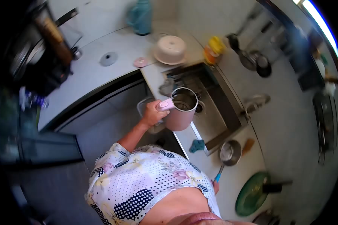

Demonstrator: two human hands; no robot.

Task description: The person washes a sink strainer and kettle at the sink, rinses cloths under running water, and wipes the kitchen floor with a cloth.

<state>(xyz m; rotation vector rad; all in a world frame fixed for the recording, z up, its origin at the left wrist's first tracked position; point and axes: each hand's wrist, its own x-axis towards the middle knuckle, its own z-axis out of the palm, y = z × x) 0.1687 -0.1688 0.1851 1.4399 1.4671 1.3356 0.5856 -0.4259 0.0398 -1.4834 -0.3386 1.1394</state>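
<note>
My left hand (152, 113) is closed around the handle of a pink electric kettle (179, 120). The kettle is lidless and held up at the sink's near edge, its metal inside showing. Low on the right, my right hand (216, 186), partly hidden by my body, is at the end of the blue handle of a metal dipper (232, 153) and appears to grip it. Something whitish shows in the dipper's bowl. Between the two hands a teal cloth (196, 146) lies at the sink's corner.
The sink (221, 129) has a faucet (256, 103) at its back. On the counter are a pink-beige tub (171, 50), a yellow jar (214, 50), a teal jug (141, 18), a grey lid (108, 59) and a pink round piece (140, 62). A green lid (251, 194) stands at right.
</note>
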